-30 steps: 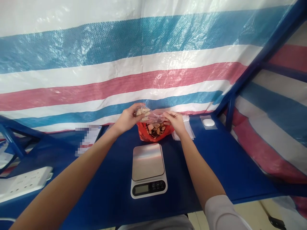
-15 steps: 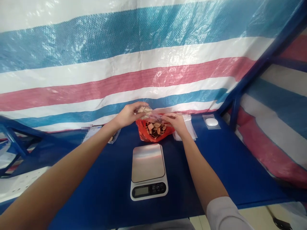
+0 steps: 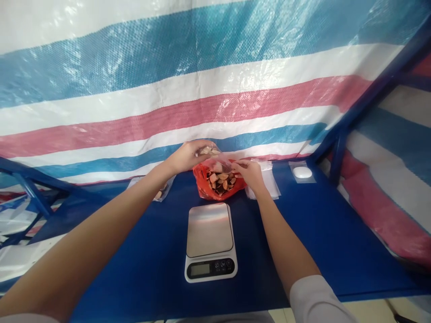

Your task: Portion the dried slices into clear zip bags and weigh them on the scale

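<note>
Left hand (image 3: 186, 157) and right hand (image 3: 248, 175) grip a clear bag (image 3: 220, 160) above a red bag (image 3: 202, 183) behind a scale (image 3: 209, 229).

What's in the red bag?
Brownish slices, maybe dried food, show at the mouth of the red plastic bag. A clear bag and the right hand cover part of the top; the red plastic hides whatever lies lower.
</note>
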`<state>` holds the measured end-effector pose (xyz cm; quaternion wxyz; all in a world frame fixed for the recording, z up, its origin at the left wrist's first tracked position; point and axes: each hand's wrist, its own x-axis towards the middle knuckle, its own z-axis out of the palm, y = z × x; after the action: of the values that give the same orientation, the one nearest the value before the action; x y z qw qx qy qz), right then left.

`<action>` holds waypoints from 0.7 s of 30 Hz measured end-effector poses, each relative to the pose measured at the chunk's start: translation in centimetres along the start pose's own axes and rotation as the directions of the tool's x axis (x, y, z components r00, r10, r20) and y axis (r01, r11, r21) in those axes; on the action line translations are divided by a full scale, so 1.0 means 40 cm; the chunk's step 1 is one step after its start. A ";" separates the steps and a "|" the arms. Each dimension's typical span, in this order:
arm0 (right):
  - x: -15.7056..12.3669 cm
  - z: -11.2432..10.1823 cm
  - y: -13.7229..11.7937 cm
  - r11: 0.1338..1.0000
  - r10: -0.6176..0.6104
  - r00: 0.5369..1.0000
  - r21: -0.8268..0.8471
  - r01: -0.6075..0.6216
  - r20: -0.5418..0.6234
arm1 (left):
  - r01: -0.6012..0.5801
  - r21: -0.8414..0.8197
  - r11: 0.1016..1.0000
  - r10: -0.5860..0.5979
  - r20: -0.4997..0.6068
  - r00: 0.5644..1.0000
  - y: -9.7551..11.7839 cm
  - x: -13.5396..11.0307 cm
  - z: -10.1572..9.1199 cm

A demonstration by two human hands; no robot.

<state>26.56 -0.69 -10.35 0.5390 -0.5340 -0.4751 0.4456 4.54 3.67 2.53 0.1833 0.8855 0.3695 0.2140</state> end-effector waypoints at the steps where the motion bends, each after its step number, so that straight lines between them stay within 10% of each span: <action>1: 0.000 0.000 -0.003 0.999 0.018 1.000 0.028 -0.018 0.004 | -0.006 -0.002 1.000 0.006 0.001 1.000 -0.001 0.006 0.000; 21: 0.008 0.006 0.015 0.994 0.027 1.000 -0.108 -0.027 -0.009 | -0.069 0.002 0.998 0.069 -0.090 0.994 -0.048 0.027 -0.030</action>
<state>26.38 -0.33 -10.93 0.5049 -0.5704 -0.4894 0.4245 3.50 5.95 2.87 0.1593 0.8871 0.3465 0.2601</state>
